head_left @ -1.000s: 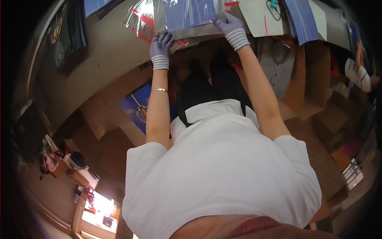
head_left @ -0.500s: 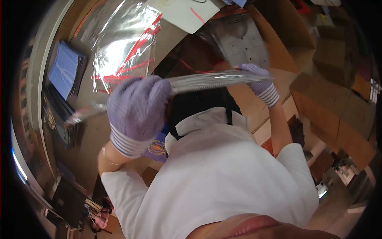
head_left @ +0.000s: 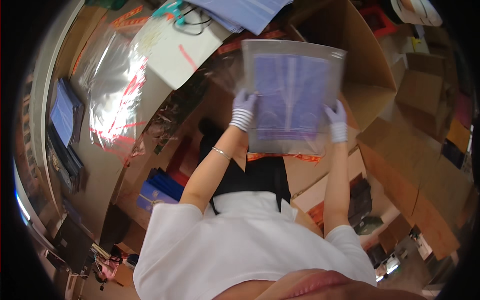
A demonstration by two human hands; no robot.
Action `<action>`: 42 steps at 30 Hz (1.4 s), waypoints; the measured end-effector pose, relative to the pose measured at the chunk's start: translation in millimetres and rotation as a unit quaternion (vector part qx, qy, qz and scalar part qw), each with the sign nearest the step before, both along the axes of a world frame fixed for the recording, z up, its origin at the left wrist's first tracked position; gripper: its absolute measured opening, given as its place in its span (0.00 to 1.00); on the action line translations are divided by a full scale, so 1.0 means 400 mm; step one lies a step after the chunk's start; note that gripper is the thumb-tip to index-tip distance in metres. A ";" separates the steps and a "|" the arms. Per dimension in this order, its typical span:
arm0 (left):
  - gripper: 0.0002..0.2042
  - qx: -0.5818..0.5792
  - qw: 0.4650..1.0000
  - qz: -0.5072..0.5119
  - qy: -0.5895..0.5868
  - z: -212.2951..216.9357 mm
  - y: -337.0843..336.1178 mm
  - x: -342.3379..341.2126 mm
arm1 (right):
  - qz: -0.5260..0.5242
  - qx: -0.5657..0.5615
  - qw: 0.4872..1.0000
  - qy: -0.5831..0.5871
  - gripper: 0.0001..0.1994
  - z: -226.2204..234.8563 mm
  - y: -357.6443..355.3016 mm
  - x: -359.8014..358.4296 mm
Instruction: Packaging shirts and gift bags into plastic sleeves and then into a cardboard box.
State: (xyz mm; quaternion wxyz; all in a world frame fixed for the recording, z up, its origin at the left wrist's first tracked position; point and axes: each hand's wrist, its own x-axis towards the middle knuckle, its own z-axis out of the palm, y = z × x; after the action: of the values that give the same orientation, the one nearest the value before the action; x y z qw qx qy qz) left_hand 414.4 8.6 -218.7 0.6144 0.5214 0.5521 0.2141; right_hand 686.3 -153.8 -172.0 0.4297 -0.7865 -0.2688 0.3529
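A clear plastic bag (head_left: 250,50) with a flat blue piece (head_left: 292,95) inside is held up, broad face toward me. Faint pale lines run over the blue piece; its kind cannot be told. My left hand (head_left: 244,103), in a lilac glove with a white striped cuff, is closed on the bag's left edge. At the right edge, my right hand (head_left: 336,116), gloved the same way, grips it too. The fingers behind the bag are partly hidden, and the bag is slightly blurred. Just beyond it gapes an open cardboard box (head_left: 367,100).
On the table (head_left: 102,165) at left lies a stack of shiny clear bags (head_left: 112,95) with red strips. A white board (head_left: 170,55) bears a teal-handled tool (head_left: 172,11). Blue flat packs (head_left: 245,12) lie at the back, others (head_left: 65,115) at far left. Cartons (head_left: 410,170) stand right.
The bag has turned from edge-on to face me and moved away toward the cardboard box. My left hand has moved right and away with it. The view has shifted too.
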 end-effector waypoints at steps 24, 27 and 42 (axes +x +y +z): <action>0.37 -0.287 0.897 0.290 -0.168 -0.562 -0.064 -0.074 | 0.356 -0.217 0.896 0.150 0.55 -0.588 0.451 0.228; 0.38 -0.301 0.905 0.247 -0.175 -0.522 -0.138 -0.139 | 0.294 -0.131 0.914 0.248 0.53 -0.533 0.328 0.157; 0.41 -0.150 0.980 0.084 -0.097 -0.462 -0.184 -0.105 | 0.222 -0.141 0.913 0.311 0.52 -0.615 0.093 0.156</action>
State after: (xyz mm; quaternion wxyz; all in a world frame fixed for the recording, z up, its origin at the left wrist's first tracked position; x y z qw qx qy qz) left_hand 372.3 -64.8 -403.6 0.7160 0.3519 0.5577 0.2291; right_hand 748.7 -116.6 -418.1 0.2867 -0.6092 -0.2368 0.7005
